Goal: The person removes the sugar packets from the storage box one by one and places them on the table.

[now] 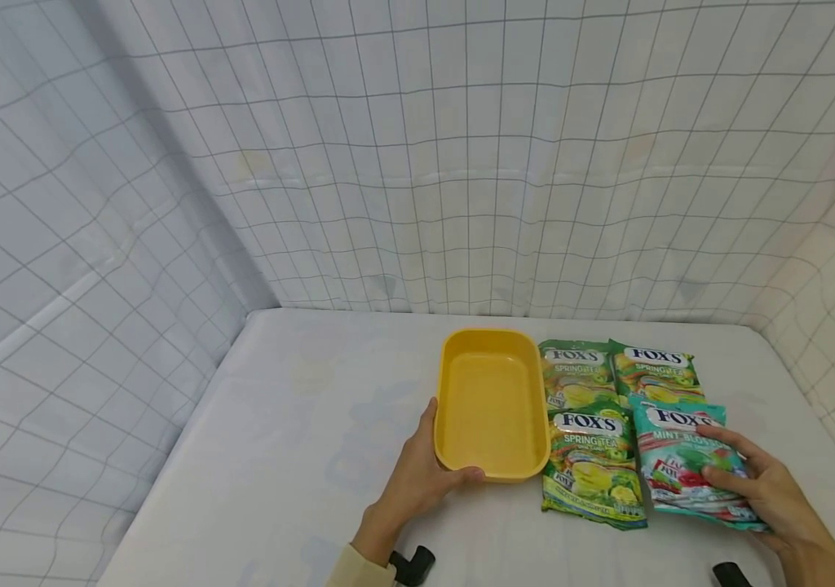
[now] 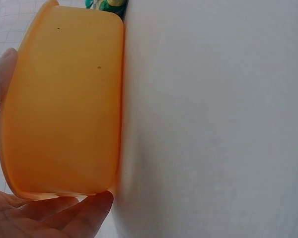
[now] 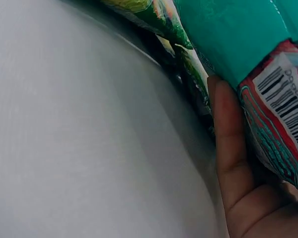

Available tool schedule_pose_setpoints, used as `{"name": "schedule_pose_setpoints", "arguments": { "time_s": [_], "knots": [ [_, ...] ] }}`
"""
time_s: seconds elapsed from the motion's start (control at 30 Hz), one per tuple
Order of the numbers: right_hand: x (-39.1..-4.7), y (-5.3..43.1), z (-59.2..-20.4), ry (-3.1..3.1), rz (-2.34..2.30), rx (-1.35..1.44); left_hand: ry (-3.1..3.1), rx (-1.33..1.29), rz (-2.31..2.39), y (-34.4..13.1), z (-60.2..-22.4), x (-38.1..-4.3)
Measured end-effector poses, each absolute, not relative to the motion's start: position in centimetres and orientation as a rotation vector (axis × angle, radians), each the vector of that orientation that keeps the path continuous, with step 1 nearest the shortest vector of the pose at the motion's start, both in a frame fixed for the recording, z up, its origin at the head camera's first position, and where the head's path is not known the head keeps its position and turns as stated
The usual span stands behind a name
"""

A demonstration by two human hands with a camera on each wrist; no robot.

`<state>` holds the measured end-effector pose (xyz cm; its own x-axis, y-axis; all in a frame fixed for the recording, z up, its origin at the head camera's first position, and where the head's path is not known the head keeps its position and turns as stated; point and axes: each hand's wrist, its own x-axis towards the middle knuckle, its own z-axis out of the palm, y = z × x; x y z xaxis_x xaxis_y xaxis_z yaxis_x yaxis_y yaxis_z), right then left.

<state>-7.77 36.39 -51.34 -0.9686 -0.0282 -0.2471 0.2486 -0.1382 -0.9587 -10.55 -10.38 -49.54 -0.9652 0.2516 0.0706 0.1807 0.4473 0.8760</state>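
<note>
A yellow plastic tray [image 1: 492,399] stands on the white surface. My left hand [image 1: 417,471] holds it at the near left corner, with one digit along the left side and another at the near edge. In the left wrist view, fingers of that hand touch the end of the tray [image 2: 64,104]. My right hand [image 1: 780,493] grips a teal Fox's Mint Blossom candy bag [image 1: 682,461] by its right side. In the right wrist view, straight fingers lie against the back of the teal bag [image 3: 233,34], near its barcode.
Three green Fox's Spring Tea candy bags lie right of the tray: one at the near side [image 1: 594,469], one behind it [image 1: 577,375], one at the back right [image 1: 656,375]. White grid-patterned curtains [image 1: 491,163] hang behind and at both sides. Two black objects [image 1: 413,564] show near the wrists.
</note>
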Motion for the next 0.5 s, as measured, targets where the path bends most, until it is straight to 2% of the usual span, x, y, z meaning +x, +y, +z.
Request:
{"name": "schedule_pose_setpoints", "arguments": {
  "time_s": [0.23, 0.5],
  "knots": [
    [-7.75, 36.33, -51.61, 2.02, -2.054, 0.411, 2.605, 0.396, 1.569, -10.35, -49.61, -10.51],
    [-8.03, 36.32, -51.34, 2.172, -1.856, 0.342, 2.584, 0.39, 1.593, -10.43, -49.47, -10.57]
  ]
}}
